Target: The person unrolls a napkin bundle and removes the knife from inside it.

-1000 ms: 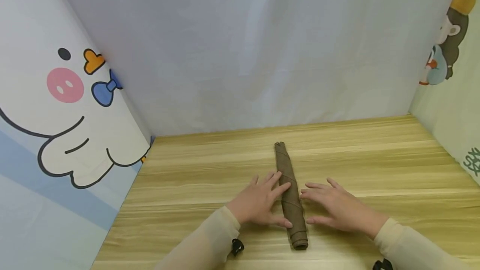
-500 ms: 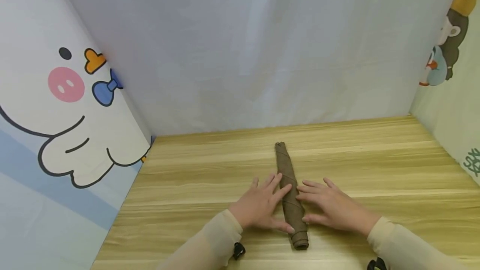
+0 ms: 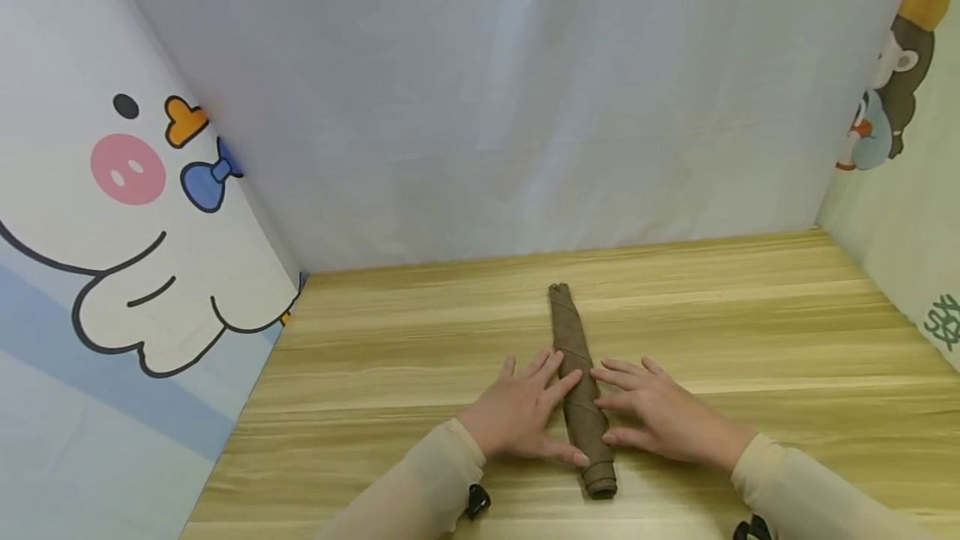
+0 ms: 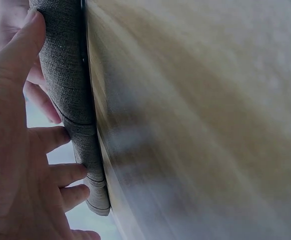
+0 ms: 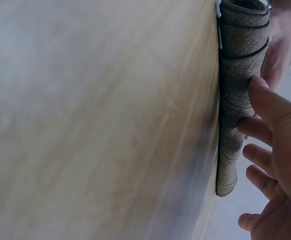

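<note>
A brown cloth rolled into a tapering tube (image 3: pixel 582 407) lies lengthwise on the table, its thicker, open end toward me. My left hand (image 3: pixel 517 415) rests along its left side, with fingers spread and fingertips on the roll. From the right, my right hand (image 3: pixel 667 415) touches the roll with thumb and fingertips, fingers apart. In the left wrist view the roll (image 4: pixel 68 65) shows a woven texture, with the left thumb and fingertips against it. The right wrist view shows the roll's spiral end (image 5: pixel 243 6) and the right thumb and index finger on its side.
The wood-grain table (image 3: pixel 405 332) extends around the roll. A pale curtain (image 3: pixel 525 107) hangs behind it. Printed cartoon panels stand on both sides, a white duck (image 3: pixel 187 290) on the left and a small figure (image 3: pixel 903 82) on the right.
My right hand has moved left, from beside the roll to touching its right side. The left hand has barely shifted, and the rolled cloth lies almost where it was.
</note>
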